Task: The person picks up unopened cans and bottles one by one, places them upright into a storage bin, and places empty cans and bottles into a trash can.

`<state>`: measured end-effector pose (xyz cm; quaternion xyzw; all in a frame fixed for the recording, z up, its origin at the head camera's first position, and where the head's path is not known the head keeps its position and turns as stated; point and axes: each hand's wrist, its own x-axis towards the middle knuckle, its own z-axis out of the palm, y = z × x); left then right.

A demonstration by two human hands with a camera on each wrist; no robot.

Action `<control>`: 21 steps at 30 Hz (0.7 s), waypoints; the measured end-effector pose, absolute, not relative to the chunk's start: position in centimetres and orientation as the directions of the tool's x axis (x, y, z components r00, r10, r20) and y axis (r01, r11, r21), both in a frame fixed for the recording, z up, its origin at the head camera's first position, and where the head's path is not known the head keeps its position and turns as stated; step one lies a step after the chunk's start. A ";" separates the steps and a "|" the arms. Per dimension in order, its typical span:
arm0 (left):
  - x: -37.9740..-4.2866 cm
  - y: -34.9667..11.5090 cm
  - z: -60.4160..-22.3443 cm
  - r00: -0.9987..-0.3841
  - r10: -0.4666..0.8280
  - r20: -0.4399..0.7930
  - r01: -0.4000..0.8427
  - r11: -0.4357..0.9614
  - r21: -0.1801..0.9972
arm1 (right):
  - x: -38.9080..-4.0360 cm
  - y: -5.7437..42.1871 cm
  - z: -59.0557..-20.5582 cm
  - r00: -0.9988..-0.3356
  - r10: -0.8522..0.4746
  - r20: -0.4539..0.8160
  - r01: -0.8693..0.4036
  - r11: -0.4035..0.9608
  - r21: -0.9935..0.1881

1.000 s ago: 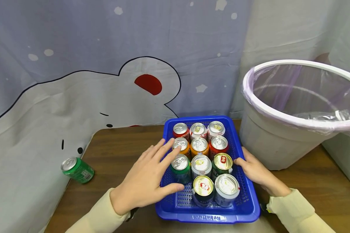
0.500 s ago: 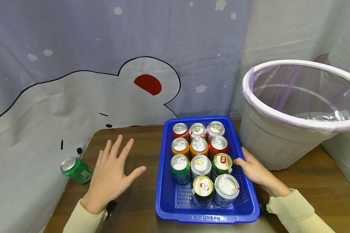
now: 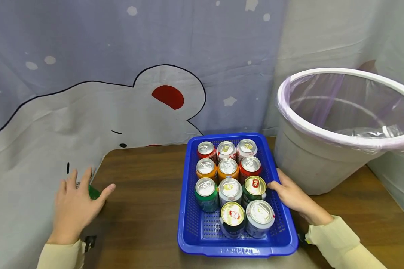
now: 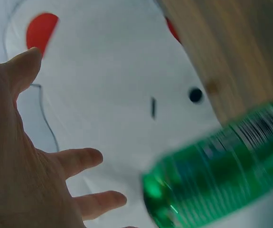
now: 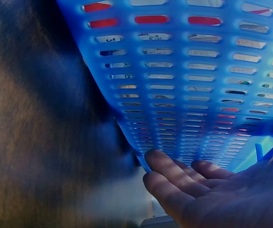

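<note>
At the table's left side, my left hand (image 3: pixel 72 207) is spread over a green drink can (image 3: pixel 94 192), mostly hidden behind it in the head view. In the left wrist view the can (image 4: pixel 221 168) looks blurred, and a gap separates it from the straight fingers. My right hand (image 3: pixel 294 196) holds the right rim of a blue plastic basket (image 3: pixel 237 252), thumb over the edge. The right wrist view shows that hand's fingers (image 5: pixel 174 183) against the basket's slotted underside or wall; which one I cannot tell. Several upright drink cans (image 3: pixel 228 168) stand in rows inside the basket.
A large white bin (image 3: pixel 309 164) with a clear purplish liner stands to the right, close by the basket. Patterned cloth (image 3: pixel 97 112) hangs behind and along the left edge of the brown wooden table (image 3: pixel 144 186).
My left hand has moved left, from beside the basket to the lone green can. The right hand keeps its hold on the basket rim. The head view has shifted slightly.
</note>
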<state>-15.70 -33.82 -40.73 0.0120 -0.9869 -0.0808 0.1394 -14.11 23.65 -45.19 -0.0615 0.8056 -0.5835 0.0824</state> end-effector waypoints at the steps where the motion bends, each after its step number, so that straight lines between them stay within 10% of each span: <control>1: -15.7 -34.5 -40.9 -0.963 -0.063 0.261 -0.021 0.987 0.162 | -14.1 23.6 -45.2 -0.979 -0.195 -0.061 -0.002 0.311 -0.951; 21: -16.9 -40.3 -42.6 -0.982 -0.186 -0.030 -0.188 0.956 0.227 | -14.1 23.7 -45.1 -0.975 -0.209 -0.075 0.006 0.311 -0.950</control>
